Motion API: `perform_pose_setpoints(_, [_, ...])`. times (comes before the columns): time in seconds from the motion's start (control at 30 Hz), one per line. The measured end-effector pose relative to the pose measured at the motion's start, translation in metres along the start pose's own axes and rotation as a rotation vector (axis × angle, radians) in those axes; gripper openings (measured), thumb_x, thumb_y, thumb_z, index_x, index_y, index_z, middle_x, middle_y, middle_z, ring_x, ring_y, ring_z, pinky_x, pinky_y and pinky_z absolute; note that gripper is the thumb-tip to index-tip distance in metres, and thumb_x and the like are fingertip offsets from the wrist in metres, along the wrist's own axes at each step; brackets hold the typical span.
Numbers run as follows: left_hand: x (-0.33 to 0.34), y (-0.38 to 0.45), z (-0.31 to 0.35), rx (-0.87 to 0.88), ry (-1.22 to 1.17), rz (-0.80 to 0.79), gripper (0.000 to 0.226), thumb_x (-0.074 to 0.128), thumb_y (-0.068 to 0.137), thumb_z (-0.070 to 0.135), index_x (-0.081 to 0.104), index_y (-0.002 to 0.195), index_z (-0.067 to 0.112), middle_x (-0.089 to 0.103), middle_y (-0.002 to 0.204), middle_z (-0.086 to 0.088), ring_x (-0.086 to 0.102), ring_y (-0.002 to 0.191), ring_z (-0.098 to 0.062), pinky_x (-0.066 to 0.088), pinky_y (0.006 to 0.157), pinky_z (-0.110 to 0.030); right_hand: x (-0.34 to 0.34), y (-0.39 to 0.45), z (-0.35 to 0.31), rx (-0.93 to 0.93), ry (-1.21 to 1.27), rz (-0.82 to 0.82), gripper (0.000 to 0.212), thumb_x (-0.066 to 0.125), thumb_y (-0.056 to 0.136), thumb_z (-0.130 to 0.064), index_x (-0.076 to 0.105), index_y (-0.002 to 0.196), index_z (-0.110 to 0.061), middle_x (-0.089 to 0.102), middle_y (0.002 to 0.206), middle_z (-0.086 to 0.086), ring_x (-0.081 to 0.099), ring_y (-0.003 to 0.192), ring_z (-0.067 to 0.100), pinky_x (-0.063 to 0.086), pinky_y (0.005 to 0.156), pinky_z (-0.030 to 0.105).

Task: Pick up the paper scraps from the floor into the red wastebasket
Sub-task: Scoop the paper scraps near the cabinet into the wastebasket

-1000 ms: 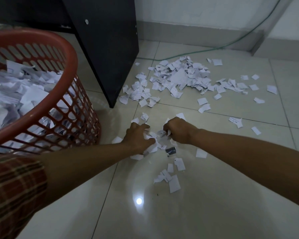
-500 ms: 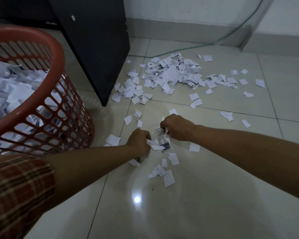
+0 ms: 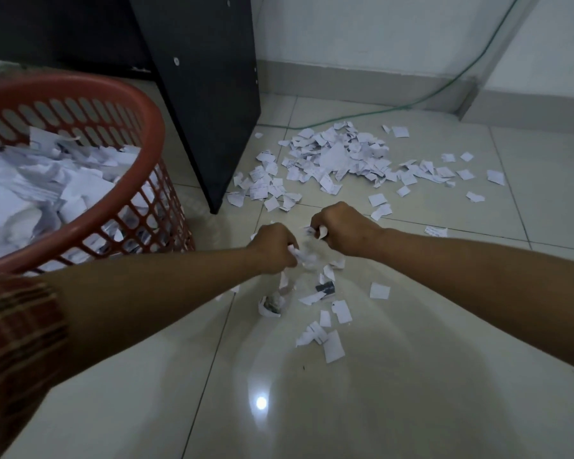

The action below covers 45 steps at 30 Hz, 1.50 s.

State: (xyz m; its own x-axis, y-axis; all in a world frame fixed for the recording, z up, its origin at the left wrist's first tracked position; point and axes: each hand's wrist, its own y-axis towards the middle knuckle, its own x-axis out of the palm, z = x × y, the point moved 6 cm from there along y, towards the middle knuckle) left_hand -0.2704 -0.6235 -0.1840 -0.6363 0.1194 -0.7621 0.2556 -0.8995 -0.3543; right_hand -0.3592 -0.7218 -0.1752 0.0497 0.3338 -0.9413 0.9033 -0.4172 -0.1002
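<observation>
You're looking at an office or study room: glossy tiled floor (image 3: 411,376), dark desk panel (image 3: 206,77) (laminate, screw caps showing), green cable (image 3: 371,111) along the baseboard.

Wastebasket (image 3: 148,207) red, lattice walls; scraps (image 3: 333,157) white; cabinet (image 3: 206,77) black; cable (image 3: 355,115) green; sleeve (image 3: 17,332) plaid.

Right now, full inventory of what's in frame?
wastebasket: one, red mesh, left, much paper inside
big scrap pile: many, white, far floor beside the cabinet
near scraps: a handful, white, floor below the hands
cabinet: one, black, behind the wastebasket
cable: one, green, along the wall
floor: pale glossy tiles
sleeve: one, plaid, lower left
left hand: grips scraps
right hand: grips scraps
</observation>
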Motion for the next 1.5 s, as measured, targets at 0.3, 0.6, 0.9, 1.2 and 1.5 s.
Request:
perform_pose_setpoints(0.3, [-0.110,-0.028,0.031,0.084,-0.100,0.235,0.020,0.079,0.074,0.010,0.075,0.094,0.008,0.068,0.083,-0.006,0.060,0.070,-0.013,0.045,0.055,-0.017,-0.079,0.009,-0.038,-0.029,0.027,0.271,0.010,0.068,0.074,0.006,0.073,0.080,-0.001,0.069,0.073,0.017,0.057,0.064,0.024,0.037,0.058,0.026])
perform_pose_setpoints(0.6, [-0.228,-0.102,0.042,0.244,-0.102,0.449,0.015,0.078,0.078,0.014,0.074,0.093,0.016,0.069,0.085,0.004,0.064,0.078,-0.006,0.050,0.060,-0.013,-0.172,0.033,-0.113,-0.037,0.107,0.529,0.011,0.072,0.083,-0.010,0.075,0.092,-0.005,0.072,0.089,0.013,0.063,0.079,0.021,0.039,0.065,0.022])
perform_pose_setpoints(0.9, [-0.277,-0.138,-0.018,0.154,0.081,0.476,0.019,0.077,0.080,0.017,0.075,0.098,0.020,0.067,0.088,0.003,0.061,0.065,-0.005,0.041,0.045,-0.009,-0.192,0.060,-0.208,-0.214,0.267,0.633,0.007,0.076,0.081,-0.012,0.077,0.088,-0.010,0.069,0.079,-0.005,0.057,0.071,0.001,0.034,0.062,-0.001])
perform_pose_setpoints(1.2, [-0.283,-0.156,-0.096,-0.095,0.338,0.318,0.034,0.081,0.076,0.020,0.068,0.108,0.020,0.059,0.106,0.003,0.054,0.091,-0.013,0.040,0.077,-0.024,-0.148,0.094,-0.283,-0.323,0.290,0.370,0.007,0.073,0.085,-0.016,0.073,0.090,-0.011,0.066,0.086,-0.008,0.057,0.070,-0.002,0.039,0.064,0.003])
perform_pose_setpoints(1.5, [-0.299,-0.166,-0.122,-0.201,0.339,0.303,0.052,0.075,0.080,0.015,0.057,0.128,0.021,0.061,0.125,-0.005,0.060,0.105,-0.021,0.048,0.084,-0.030,-0.128,0.109,-0.303,-0.336,0.138,0.102,0.031,0.056,0.095,-0.040,0.069,0.115,-0.022,0.066,0.112,-0.011,0.055,0.098,0.001,0.041,0.084,0.019])
